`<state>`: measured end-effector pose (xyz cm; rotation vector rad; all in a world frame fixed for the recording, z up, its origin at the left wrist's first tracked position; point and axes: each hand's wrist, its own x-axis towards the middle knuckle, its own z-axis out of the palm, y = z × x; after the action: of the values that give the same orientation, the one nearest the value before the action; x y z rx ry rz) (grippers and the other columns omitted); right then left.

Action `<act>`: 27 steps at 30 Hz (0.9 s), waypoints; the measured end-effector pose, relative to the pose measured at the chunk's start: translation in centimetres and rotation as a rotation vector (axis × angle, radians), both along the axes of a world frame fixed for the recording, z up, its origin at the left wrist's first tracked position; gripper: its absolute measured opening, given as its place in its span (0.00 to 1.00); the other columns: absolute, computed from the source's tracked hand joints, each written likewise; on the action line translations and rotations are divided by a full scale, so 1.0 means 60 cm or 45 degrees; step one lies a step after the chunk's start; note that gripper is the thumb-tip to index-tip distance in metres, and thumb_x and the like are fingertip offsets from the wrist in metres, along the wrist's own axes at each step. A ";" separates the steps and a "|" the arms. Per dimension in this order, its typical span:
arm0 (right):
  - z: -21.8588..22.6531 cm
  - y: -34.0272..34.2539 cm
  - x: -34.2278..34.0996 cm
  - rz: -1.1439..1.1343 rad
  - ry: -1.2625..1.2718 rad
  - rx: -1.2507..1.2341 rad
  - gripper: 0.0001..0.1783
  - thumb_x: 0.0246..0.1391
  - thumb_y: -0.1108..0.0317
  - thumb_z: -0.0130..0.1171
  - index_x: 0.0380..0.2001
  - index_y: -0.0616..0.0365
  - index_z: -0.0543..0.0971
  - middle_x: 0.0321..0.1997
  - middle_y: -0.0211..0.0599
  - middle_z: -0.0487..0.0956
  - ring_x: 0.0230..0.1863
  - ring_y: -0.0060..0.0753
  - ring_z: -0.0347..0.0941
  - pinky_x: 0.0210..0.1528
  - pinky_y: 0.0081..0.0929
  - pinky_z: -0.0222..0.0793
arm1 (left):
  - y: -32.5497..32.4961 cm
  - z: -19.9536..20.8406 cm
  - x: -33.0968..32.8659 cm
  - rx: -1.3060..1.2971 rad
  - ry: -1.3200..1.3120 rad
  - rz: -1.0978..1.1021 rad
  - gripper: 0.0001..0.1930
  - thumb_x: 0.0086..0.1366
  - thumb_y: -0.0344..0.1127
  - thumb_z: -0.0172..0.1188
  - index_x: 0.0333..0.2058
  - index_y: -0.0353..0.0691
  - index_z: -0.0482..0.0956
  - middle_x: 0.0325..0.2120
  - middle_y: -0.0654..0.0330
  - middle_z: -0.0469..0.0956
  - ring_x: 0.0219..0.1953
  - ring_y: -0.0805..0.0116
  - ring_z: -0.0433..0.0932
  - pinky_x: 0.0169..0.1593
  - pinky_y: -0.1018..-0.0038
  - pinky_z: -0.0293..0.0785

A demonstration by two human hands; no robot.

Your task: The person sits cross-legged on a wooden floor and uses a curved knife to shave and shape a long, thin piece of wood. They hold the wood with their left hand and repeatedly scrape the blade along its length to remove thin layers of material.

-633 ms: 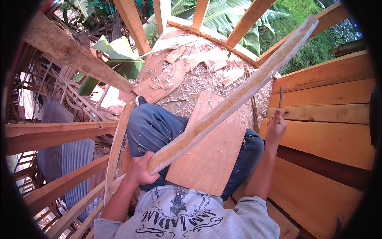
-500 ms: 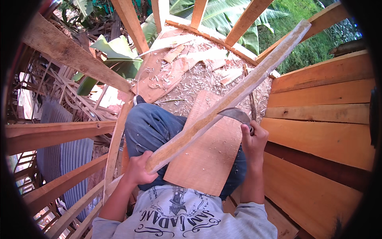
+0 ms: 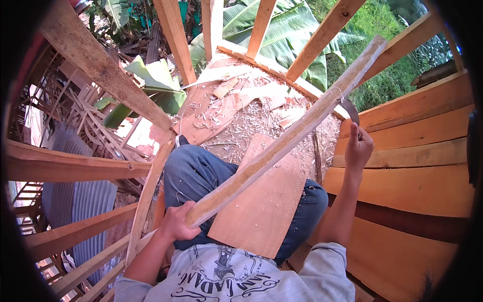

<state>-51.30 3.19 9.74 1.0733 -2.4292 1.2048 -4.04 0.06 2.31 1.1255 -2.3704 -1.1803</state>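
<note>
A long pale strip of wood [image 3: 282, 147], brown along its middle, slants from my lap up toward the far right. Its near end is gripped by my left hand [image 3: 180, 221], closed round it beside my left knee. My right hand [image 3: 359, 147], also closed, holds a curved knife [image 3: 350, 110]; the handle is mostly hidden in my fingers. The dark blade lies against the right edge of the strip, toward its far end, where a small curl of shaving shows. Beneath the strip, a flat wooden board [image 3: 261, 201] rests across my lap.
Wood shavings and offcuts cover the floor [image 3: 236, 121] ahead. A plank wall [image 3: 402, 186] stands close on my right. Upright posts and rails [image 3: 75, 168] surround me at left and front. Beyond them are corrugated sheets [image 3: 93, 211], scrap wood and banana leaves [image 3: 282, 30].
My right hand has moved forward and right with the knife, along the strip toward its far end. My left hand keeps its hold; the view has shifted slightly.
</note>
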 end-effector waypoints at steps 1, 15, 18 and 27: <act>-0.001 -0.007 0.002 0.000 -0.049 -0.060 0.35 0.56 0.43 0.55 0.12 0.64 0.62 0.10 0.28 0.54 0.15 0.21 0.50 0.19 0.29 0.46 | 0.001 0.000 0.006 -0.012 -0.009 -0.017 0.27 0.33 0.37 0.66 0.38 0.41 0.72 0.22 0.51 0.77 0.26 0.50 0.79 0.29 0.64 0.75; -0.024 0.023 0.111 0.366 -0.066 0.152 0.29 0.46 0.45 0.64 0.14 0.60 0.69 0.10 0.39 0.64 0.13 0.42 0.64 0.18 0.33 0.57 | 0.004 -0.007 0.004 -0.031 -0.016 -0.010 0.28 0.33 0.37 0.67 0.39 0.40 0.71 0.23 0.49 0.77 0.27 0.48 0.79 0.30 0.62 0.76; 0.001 0.018 0.057 0.219 0.008 0.183 0.30 0.46 0.44 0.63 0.14 0.61 0.69 0.09 0.39 0.63 0.13 0.44 0.63 0.18 0.34 0.56 | 0.000 0.000 -0.007 -0.043 -0.006 -0.045 0.28 0.33 0.37 0.66 0.39 0.40 0.71 0.23 0.50 0.77 0.26 0.48 0.79 0.29 0.62 0.75; -0.002 -0.026 -0.011 0.064 0.073 0.073 0.29 0.49 0.45 0.61 0.15 0.62 0.70 0.09 0.39 0.61 0.14 0.39 0.55 0.20 0.34 0.55 | -0.002 0.005 -0.011 -0.021 0.022 -0.014 0.28 0.35 0.37 0.66 0.39 0.40 0.71 0.23 0.49 0.77 0.27 0.47 0.79 0.30 0.62 0.76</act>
<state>-51.96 1.64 9.62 1.1751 -2.4209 1.1092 -4.69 -0.04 2.61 1.0947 -2.3720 -1.1674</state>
